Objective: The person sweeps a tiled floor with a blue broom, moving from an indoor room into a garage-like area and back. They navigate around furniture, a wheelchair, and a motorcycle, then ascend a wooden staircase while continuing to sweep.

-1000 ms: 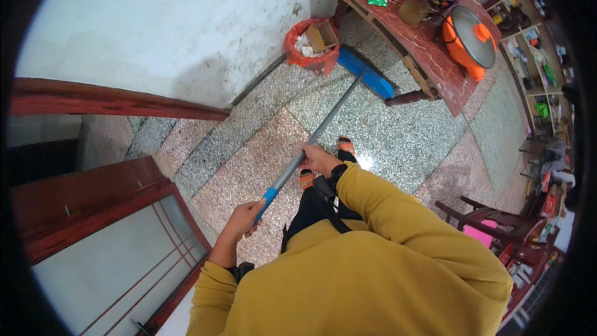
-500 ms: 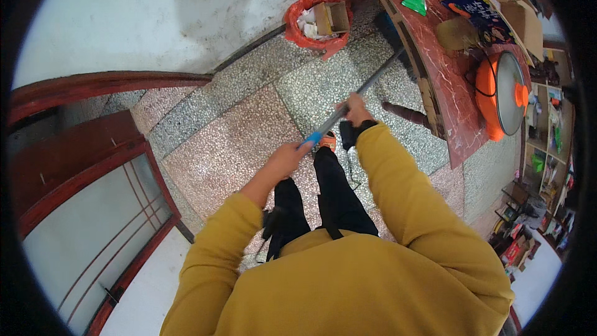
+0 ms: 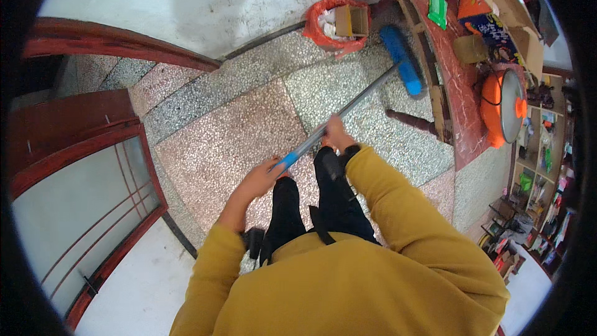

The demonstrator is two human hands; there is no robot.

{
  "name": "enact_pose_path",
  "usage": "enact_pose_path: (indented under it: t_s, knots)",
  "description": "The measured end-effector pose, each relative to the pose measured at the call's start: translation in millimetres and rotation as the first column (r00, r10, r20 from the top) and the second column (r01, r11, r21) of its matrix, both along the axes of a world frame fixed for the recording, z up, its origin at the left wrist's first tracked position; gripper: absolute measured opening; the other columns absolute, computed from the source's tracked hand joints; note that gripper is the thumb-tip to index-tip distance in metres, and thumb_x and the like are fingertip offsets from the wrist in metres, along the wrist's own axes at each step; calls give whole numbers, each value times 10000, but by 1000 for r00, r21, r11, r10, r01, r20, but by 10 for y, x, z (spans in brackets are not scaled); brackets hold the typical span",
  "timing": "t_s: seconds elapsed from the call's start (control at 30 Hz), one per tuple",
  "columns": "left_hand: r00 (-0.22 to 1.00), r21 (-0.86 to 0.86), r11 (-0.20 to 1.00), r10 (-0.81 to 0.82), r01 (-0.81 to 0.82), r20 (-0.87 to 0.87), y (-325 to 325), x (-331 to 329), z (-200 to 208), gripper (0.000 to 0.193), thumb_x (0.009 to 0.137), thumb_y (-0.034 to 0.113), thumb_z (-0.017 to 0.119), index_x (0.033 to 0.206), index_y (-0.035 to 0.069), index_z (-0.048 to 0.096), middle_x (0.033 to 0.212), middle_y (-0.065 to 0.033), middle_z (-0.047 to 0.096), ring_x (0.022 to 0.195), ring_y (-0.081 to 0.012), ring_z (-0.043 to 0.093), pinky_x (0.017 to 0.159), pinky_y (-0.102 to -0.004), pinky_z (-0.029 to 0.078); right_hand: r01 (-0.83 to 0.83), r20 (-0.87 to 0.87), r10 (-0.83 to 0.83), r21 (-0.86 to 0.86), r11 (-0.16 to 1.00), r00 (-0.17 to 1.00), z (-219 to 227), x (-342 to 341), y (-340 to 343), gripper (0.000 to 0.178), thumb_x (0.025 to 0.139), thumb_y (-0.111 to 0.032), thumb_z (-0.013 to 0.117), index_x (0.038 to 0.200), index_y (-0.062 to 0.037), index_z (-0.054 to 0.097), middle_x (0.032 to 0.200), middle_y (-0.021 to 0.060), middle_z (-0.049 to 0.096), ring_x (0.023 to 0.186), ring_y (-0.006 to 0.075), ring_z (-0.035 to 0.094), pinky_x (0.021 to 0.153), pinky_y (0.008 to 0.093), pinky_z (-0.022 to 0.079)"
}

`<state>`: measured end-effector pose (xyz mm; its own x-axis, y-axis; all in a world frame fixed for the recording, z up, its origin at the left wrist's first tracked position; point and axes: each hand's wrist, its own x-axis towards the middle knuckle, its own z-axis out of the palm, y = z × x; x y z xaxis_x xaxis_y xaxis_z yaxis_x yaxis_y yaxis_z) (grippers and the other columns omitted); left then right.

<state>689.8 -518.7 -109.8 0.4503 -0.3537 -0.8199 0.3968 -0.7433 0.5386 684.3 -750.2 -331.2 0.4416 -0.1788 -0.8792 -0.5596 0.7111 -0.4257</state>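
"Head view — where's the broom [image 3: 365,94]?"
"Slanting across, its blue brush [image 3: 408,74] between one and two o'clock from the centre."
"And the hands?"
"Both wrapped round the handle [image 3: 308,142] — left hand [image 3: 259,180] at the blue grip [image 3: 288,160], right hand [image 3: 336,134] farther up."
"What's near the brush?"
"Red bin [image 3: 315,26] at about ten o'clock from it, table [image 3: 449,81] at three."

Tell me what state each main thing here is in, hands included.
Left hand, closed around the blue grip
Right hand, closed around the pole
Broom, slanted
Bin, uncovered, red-lined, holding a carton
Orange pot, lid on
Cardboard box, flaps open
Door, open
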Motion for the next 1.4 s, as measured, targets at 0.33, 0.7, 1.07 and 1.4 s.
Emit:
enact_pose_path:
  t_s: [0.33, 0.7, 1.07, 1.4]
  knots:
    - [917, 149, 942, 330, -302, -226, 424, -515, 680, 397, 821, 372, 451, 1127, 124, 491, 537, 2, 409, 421, -84, 375, 374, -237, 306, -220, -153, 221, 22, 975, 963, 386, -353, 725, 365, 871, -348, 305, 941, 8, 345, 679, 155, 478, 565, 315, 553, 506, 464, 479]
    - [879, 150, 937, 348, -315, -327, -46, -923, 461, 432, 815, 383, 470, 1181, 157, 439, 535, -16, 430, 371, -97, 368, 339, -248, 297, -115, -239, 91, -86, 990, 967, 713, -639, 294, 334, 827, -300, 428, 894, 22, 368, 688, 133, 463, 546, 262, 534, 408, 369, 480]
    - [927, 106, 950, 310, -293, -210, -303, -606, 215, 386, 807, 315, 516, 1124, 96, 489, 519, 31, 375, 441, -58, 368, 384, -220, 288, -67, -81, 55, -166, 984, 995, 321, -301, 14, 347, 854, -342, 358, 873, 4, 376, 597, 123, 455, 435, 266, 498, 407, 408, 449]
    - [971, -86, 980, 160, -178, -179, -1558, 185, -111, 436, 819, 386, 443, 1194, 166, 415, 498, -47, 412, 399, -136, 418, 361, -275, 338, -1, -129, -24, -188, 982, 991, 361, 670, -1429, 298, 848, -310, 376, 851, -12, 384, 619, 114, 451, 500, 256, 499, 457, 409, 470]
